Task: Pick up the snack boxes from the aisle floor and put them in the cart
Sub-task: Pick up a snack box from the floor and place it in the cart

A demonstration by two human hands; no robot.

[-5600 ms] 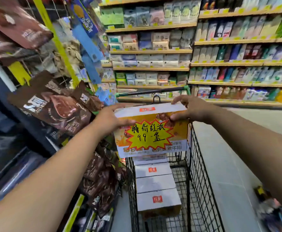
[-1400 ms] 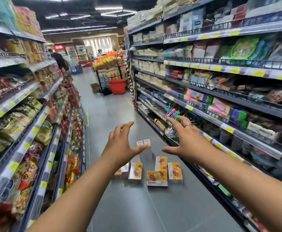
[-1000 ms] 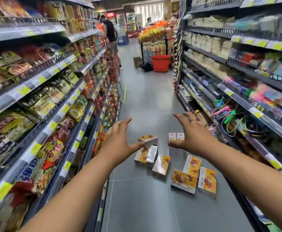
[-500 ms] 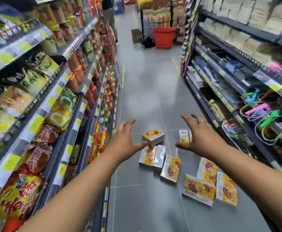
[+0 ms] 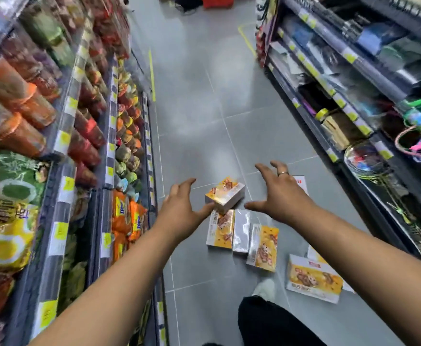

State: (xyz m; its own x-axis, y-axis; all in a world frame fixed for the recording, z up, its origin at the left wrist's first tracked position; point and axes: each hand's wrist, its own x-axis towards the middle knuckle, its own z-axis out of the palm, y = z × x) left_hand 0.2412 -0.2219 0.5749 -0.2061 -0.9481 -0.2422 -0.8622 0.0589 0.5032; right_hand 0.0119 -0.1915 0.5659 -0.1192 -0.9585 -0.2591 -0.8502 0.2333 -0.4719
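Yellow snack boxes [image 5: 314,280] lie scattered on the aisle floor [image 5: 204,121], cart out of view. Just beyond, left hand [image 5: 179,211] and right hand [image 5: 279,193], both spread and empty, flank the far box [image 5: 225,193]. Next: close in, clamp both sides, lift.

Both arms reach out over the grey aisle floor [image 5: 199,108]. The left hand [image 5: 179,208] and right hand [image 5: 279,193] hold nothing, fingers spread, on either side of the farthest yellow snack box [image 5: 225,193]. More snack boxes [image 5: 263,245] lie nearer and to the right. Stocked shelves [image 5: 62,136] line the left side and darker racks [image 5: 354,113] the right. A white shoe [image 5: 264,287] shows near the bottom.
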